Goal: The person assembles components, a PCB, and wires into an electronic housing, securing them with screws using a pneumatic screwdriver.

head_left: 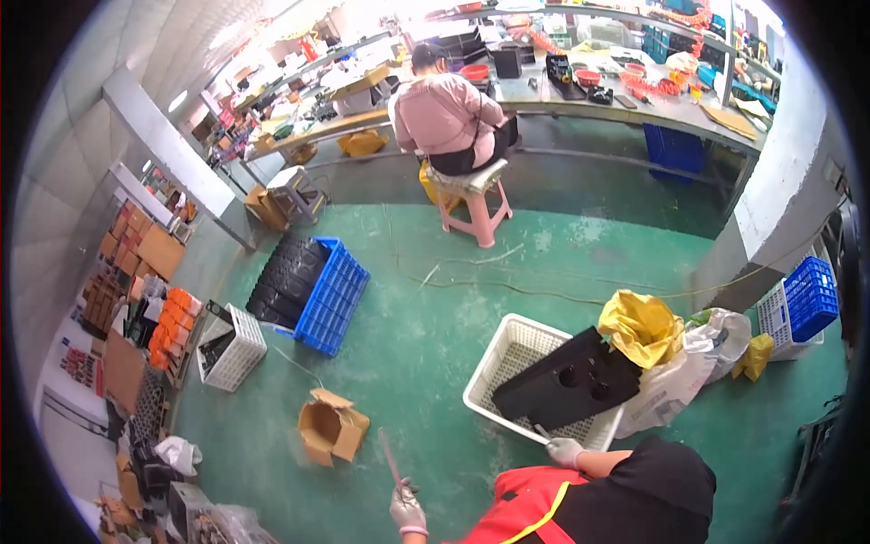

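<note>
My gloved left hand [408, 510] is closed round the lower end of a long, thin pale strip [390, 456], which points up and away over the green floor. My gloved right hand [565, 452] is at the near rim of a white plastic basket [481, 381]. Its fingers look closed, and a small pale narrow piece [542, 432] sticks out by them; I cannot tell what it is. Inside the basket a black panel [569, 379] with round holes lies tilted, one end raised above the right side.
Right of the basket stand a yellow bag [640, 326] and a white sack [666, 399]. An open cardboard box [349, 437], a blue crate [340, 304] and a white crate [239, 355] are to the left. Ahead, a person [449, 113] sits on a stool [474, 208] at a workbench [625, 107].
</note>
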Available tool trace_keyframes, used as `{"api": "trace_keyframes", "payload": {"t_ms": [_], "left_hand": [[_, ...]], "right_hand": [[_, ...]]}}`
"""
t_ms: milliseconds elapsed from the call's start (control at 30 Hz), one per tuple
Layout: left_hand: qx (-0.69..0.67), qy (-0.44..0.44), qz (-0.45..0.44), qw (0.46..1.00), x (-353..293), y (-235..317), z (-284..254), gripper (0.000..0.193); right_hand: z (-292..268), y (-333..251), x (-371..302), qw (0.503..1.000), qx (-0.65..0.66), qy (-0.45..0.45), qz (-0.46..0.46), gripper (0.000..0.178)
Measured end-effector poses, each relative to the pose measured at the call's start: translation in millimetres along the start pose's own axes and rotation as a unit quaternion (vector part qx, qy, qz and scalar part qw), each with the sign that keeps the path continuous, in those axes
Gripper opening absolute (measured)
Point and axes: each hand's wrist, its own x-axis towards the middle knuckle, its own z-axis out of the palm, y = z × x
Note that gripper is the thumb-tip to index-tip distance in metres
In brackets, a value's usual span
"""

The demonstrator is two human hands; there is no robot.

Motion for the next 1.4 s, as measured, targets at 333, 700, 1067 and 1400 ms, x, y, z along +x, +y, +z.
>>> {"api": "trace_keyframes", "payload": {"t_ms": [333,700,1067,1400], "left_hand": [[-0.075,-0.264,-0.014,0.962,198.8,79.6,110.7,0.018],[-0.198,-0.441,-0.003,0.875,418.5,273.2,281.6,0.021],[-0.152,-0.617,0.026,0.771,502.0,446.4,547.2,0.008],[-0.151,-0.664,0.250,0.689,447.0,563.5,770.8,0.014]], "right_hand": [[-49.9,-214.3,173.7,0.979,-0.132,0.033,-0.153,0.032],[-162.5,-485.5,300.6,0.914,0.214,-0.033,-0.344,0.035],[-380.4,-513.3,356.2,0.956,0.132,0.186,-0.182,0.031],[-559.6,-427.0,430.4,0.798,0.511,0.313,-0.062,0.027]]}}
